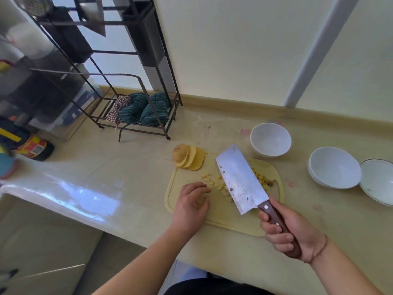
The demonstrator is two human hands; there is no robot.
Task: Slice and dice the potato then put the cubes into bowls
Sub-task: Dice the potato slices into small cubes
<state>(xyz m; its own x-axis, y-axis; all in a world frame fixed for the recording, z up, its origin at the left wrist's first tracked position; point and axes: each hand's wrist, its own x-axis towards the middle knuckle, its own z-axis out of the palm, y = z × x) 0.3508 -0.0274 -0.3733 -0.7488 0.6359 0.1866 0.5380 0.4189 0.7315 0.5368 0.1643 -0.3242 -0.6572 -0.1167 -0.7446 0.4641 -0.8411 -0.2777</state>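
The right hand (291, 228) grips the wooden handle of a cleaver (241, 179), its blade tilted above the cutting board (229, 224), while the left hand (192, 204), fingers curled, rests on the board beside the potato cubes (221, 185) (whether it pins a piece underneath cannot be told). Dicing appears midway: uncut potato slices (189, 157) lean at the board's far corner, so the next move likely calls for drawing them under the blade; both white bowls (270, 139) (334, 167) hold nothing. A jar (34, 146) at far left bears a red-and-yellow label, unreadable.
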